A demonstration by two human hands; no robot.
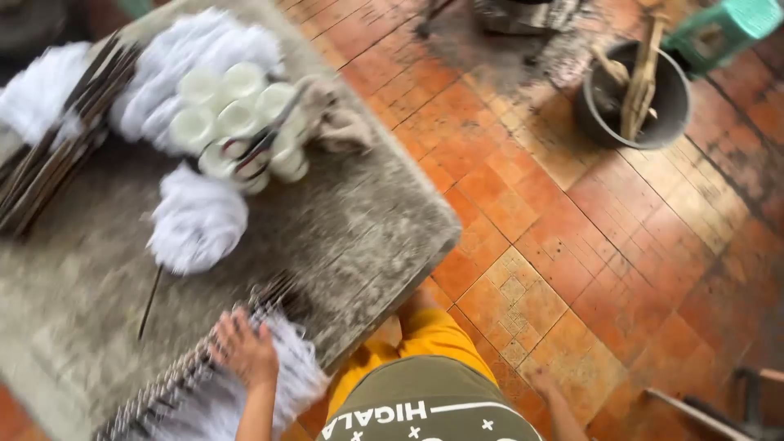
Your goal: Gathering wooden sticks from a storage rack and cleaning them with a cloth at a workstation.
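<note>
Resting on the near edge of the grey work board (359, 237), your left hand (243, 349) lies with its fingers loosely spread over a row of thin dark sticks (175, 380) whose ends carry white fluffy tufts (286, 371); the palm presses down on them rather than closing around them, so nothing is truly gripped, though motion blur hides the fingertips; the row runs along the board's near edge toward its near-left corner. Your right hand (542, 382) is off the board, down to its right, near the orange tiled floor (572, 245); it is blurred and you cannot tell how open it is or whether it has hold of anything.

Further in on the board, a single stick with a round white fluffy head (198, 220) lies alone near the board's middle; just beyond it sits a cluster of small white cups (237, 122) with a pair of scissors (257, 151) lying across them, backed by a heap of white fluff (196, 65); a crumpled beige cloth (339, 118) lies at the board's right side beside the cups; a bundle of dark sticks (57, 139) rests on the board's far-left part.

Well off the board, to its far right, a dark bucket (633, 102) holds wooden handles, and a green plastic stool (727, 28) stands just beyond it.
</note>
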